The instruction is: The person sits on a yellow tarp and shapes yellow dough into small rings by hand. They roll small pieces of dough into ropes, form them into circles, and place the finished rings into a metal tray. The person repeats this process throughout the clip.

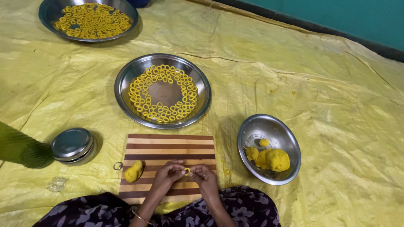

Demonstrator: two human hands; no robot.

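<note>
My left hand [167, 173] and my right hand [203, 175] meet over a striped wooden board [170, 147]. Together their fingertips pinch a small yellow dough ring [187, 170]. A lump of yellow dough [134, 171] lies on the board's left edge, beside my left hand. Beyond the board stands a steel plate [126, 75] with several dough rings laid in circles around a bare middle. To my right a steel bowl [269, 126] holds larger dough lumps [273, 159].
A second steel plate [48, 17] full of rings sits at the far left. A lidded steel tin [72, 145] and a small metal ring [118, 165] lie left of the board. Yellow plastic sheet [294, 75] covers the floor. A green blurred shape [19, 147] is at left.
</note>
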